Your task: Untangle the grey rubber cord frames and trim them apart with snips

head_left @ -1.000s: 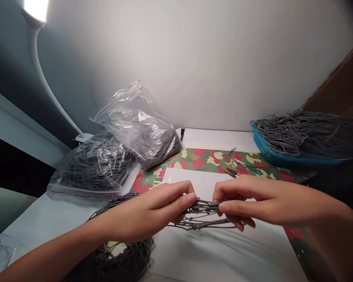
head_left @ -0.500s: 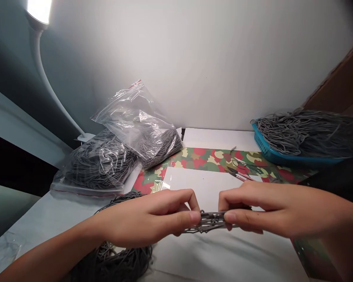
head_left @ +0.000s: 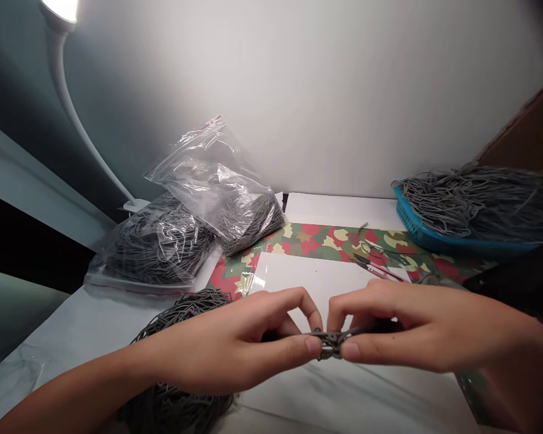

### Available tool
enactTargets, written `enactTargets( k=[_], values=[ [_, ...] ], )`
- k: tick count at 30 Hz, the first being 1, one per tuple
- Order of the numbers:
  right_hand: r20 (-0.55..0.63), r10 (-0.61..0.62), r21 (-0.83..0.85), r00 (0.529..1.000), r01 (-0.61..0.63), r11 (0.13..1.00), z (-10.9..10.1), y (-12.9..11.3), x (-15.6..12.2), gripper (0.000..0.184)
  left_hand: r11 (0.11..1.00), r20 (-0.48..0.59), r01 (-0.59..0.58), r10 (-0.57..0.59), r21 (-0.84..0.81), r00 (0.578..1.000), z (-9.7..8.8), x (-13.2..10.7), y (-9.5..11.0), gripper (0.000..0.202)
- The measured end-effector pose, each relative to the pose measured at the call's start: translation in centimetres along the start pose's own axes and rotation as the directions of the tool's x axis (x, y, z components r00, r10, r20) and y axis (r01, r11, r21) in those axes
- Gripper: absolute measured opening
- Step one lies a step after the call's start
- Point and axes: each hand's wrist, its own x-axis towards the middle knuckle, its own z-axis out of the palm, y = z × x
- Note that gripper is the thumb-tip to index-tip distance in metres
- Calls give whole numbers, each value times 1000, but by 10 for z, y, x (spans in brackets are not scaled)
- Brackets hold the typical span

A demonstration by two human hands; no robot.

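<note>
A small bundle of dark grey cords (head_left: pixel 330 345) is stretched between my two hands above white paper. My left hand (head_left: pixel 248 343) pinches its left end between thumb and fingers. On the other side my right hand (head_left: pixel 389 325) grips it the same way, thumb in front. Only a short knotted or crossed stretch shows between the fingertips; the rest is hidden in my hands. Beneath my left forearm lies a heap of similar grey cords (head_left: pixel 185 310), partly covered by the arm.
Clear zip bags (head_left: pixel 163 241) full of grey cords lie at the left, by a white lamp (head_left: pixel 75 114). A blue basket (head_left: pixel 416 226) heaped with cords stands at the right. Thread snips (head_left: pixel 375 268) rest on the patterned mat (head_left: pixel 305 241) behind the white paper (head_left: pixel 294 274).
My hands have come closer together on the cord bundle, so less of it shows between them. The left hand has shifted right and slightly down. The view has tilted slightly.
</note>
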Motion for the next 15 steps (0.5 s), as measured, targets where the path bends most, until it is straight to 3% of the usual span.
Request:
enactTargets(
  k=[6, 11, 15],
  values=[
    [-25, -66, 87, 997, 68, 994, 2, 2, 1, 12, 999, -54, -28, 30, 23, 998, 5, -2, -2, 25],
    [-59, -36, 278, 998, 51, 959, 5, 5, 3, 9, 999, -48, -4, 7, 54, 999, 5, 0, -5, 25],
    [-99, -11, 287, 995, 39, 957, 6, 7, 6, 6, 998, -56, 4, 0, 65, 998, 6, 0, -6, 25]
  ],
)
